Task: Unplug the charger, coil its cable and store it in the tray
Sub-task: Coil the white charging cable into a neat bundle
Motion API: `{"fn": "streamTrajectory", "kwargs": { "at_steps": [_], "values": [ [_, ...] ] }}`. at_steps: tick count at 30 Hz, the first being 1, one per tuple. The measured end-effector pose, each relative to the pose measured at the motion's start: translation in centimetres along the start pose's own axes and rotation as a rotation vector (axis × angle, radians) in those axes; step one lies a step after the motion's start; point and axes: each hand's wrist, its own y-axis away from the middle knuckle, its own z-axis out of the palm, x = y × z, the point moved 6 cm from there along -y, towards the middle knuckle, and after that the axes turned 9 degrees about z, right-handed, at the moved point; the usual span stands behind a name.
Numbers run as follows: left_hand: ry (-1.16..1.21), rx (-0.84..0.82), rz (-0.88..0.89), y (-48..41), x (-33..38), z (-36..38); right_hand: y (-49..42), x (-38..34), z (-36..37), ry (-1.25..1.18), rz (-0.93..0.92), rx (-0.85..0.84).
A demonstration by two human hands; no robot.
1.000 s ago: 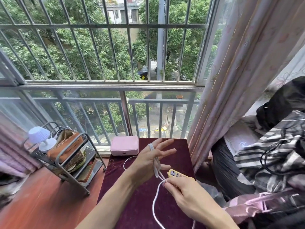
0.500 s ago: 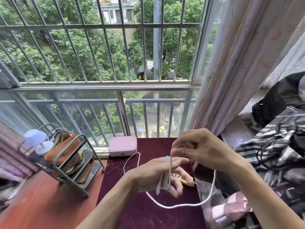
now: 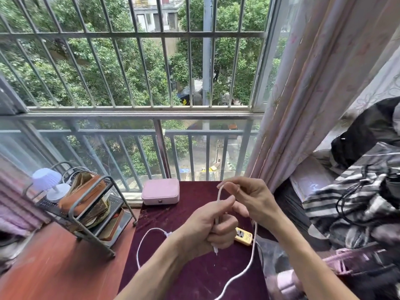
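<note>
A white charger cable (image 3: 251, 259) runs through both my hands above the dark red table (image 3: 171, 219). My left hand (image 3: 207, 228) is curled round a bundle of cable loops, with a short end sticking out below the fist. My right hand (image 3: 249, 198) pinches the cable just above the left hand and lifts a strand over it. A slack length hangs from the right hand down to the table's near edge. Another loop (image 3: 147, 241) lies on the table left of my left wrist. A yellow power strip (image 3: 244, 234) lies under my hands.
A pink box (image 3: 160, 191) stands at the table's far edge by the window bars. A metal rack (image 3: 86, 208) with a brown bag and a small lamp (image 3: 48, 182) stands at the left. A curtain (image 3: 303, 105) and piled clothes (image 3: 357, 202) fill the right.
My left hand went from spread fingers to a fist round the cable loops. My right hand rose from the table, circled over the left hand, and now sits close above it.
</note>
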Motion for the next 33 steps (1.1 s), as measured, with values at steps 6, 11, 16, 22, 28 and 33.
{"fn": "streamTrajectory", "kwargs": {
  "at_steps": [6, 11, 16, 22, 28, 33],
  "values": [
    [-0.031, 0.011, 0.047, -0.5, 1.7, 1.1, 0.7, 1.2, 1.1, 0.013, 0.012, 0.166],
    [0.046, -0.044, 0.033, -1.9, 2.6, 2.5, 1.5, 1.8, 3.1, 0.148, 0.226, 0.182],
    [-0.027, -0.006, 0.135, -3.3, 4.4, 1.6, 2.7, 3.2, 5.3, 0.102, 0.254, 0.2],
    [-0.087, 0.26, 0.206, -3.9, 6.5, -2.8, 5.5, 3.6, 5.5, 0.318, 0.164, 0.107],
    [-0.112, 0.429, 0.149, -4.0, 5.0, -5.9, 7.0, -0.1, 4.3, 0.68, 0.165, -0.117],
    [-0.289, 0.478, 0.128, -4.7, 3.8, -7.4, 6.9, -3.9, 3.0, 0.987, 0.173, -0.213]
  ]
}}
